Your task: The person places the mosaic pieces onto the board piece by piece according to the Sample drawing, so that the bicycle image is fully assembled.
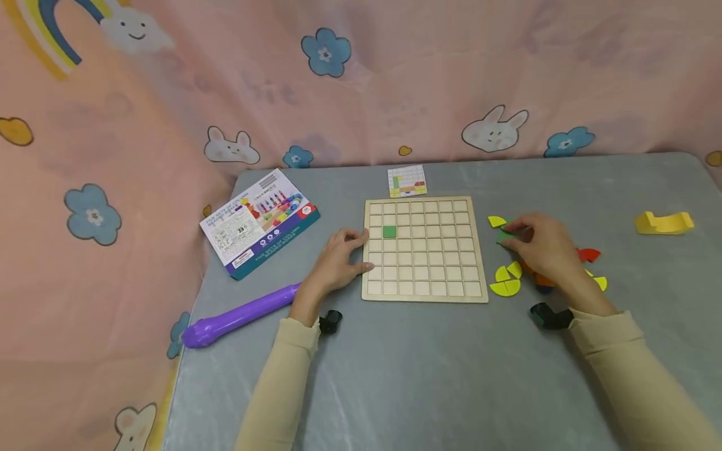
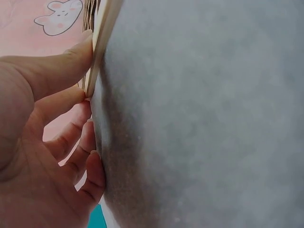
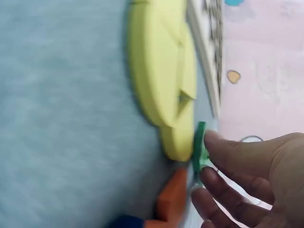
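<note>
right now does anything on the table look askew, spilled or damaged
Nothing looks spilled or damaged. The box stands out: it lies slanted, while the board sits nearly square to the far edge of the table, and the box's left corner seems to jut past the left edge.

From the head, looks forward and down from above the grey table (image 1: pixel 423 369) toward the pink printed cloth backdrop (image 1: pixel 395 88); from the left wrist, looks very near, turned sideways, past the bare left hand (image 1: pixel 333 263) to the edge of the pale wooden gridded board (image 1: pixel 423 249); from the right wrist, looks low and close, also sideways, across flat yellow curved pieces (image 3: pixel 159 61) and a thin green piece (image 3: pixel 198 147); shares board and backdrop among all three
</note>
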`<state>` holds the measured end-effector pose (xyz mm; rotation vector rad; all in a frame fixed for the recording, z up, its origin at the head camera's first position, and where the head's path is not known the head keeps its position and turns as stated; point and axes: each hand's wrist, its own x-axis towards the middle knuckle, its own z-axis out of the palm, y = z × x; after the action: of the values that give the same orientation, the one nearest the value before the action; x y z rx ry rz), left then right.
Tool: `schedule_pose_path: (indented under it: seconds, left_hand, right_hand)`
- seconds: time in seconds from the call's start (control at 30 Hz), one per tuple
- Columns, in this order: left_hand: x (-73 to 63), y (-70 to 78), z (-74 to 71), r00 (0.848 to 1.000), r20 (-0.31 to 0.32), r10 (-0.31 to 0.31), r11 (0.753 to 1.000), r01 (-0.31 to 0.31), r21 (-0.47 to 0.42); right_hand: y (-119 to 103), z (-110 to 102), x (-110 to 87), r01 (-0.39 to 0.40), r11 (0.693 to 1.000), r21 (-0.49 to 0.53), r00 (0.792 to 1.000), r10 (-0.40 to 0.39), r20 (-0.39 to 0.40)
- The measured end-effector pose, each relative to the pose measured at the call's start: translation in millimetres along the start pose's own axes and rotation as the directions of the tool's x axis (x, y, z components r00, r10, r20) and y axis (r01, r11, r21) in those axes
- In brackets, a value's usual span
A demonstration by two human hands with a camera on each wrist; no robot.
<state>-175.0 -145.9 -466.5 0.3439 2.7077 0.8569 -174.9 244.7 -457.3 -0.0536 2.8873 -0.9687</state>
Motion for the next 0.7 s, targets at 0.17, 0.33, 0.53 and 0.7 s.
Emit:
schedule_pose_path:
  seconds: [0.17,0.33,0.53,0.7]
  left_hand:
    - [0.4,-0.6,-0.6,1.0,0.007,0.009,1.0,-0.009,-0.012]
    - [1.2,-0.9,0.1,1.0,0.006,0.003,1.0,-0.003,-0.002]
    - [0.3,0.6,-1.8,1.0,0.008,-0.004,1.0,0.004,0.014]
    - [-0.3,-1.1,-0.9,1.0,0.006,-0.003,1.0,0.003,0.007]
  right_hand:
    - [0.8,3.6,1.7,0.032,0.999,-0.025,0.999,-0.032,-0.004]
    - [-15.8,6.3,4.0,0.06,0.998,-0.033,0.998,-0.06,-0.006]
    - [-60.1,23.1,10.1,0.115,0.991,0.072,0.993,-0.115,-0.009]
    - [-92.8,40.4,20.0,0.137,0.979,0.15,0.988,-0.145,0.045]
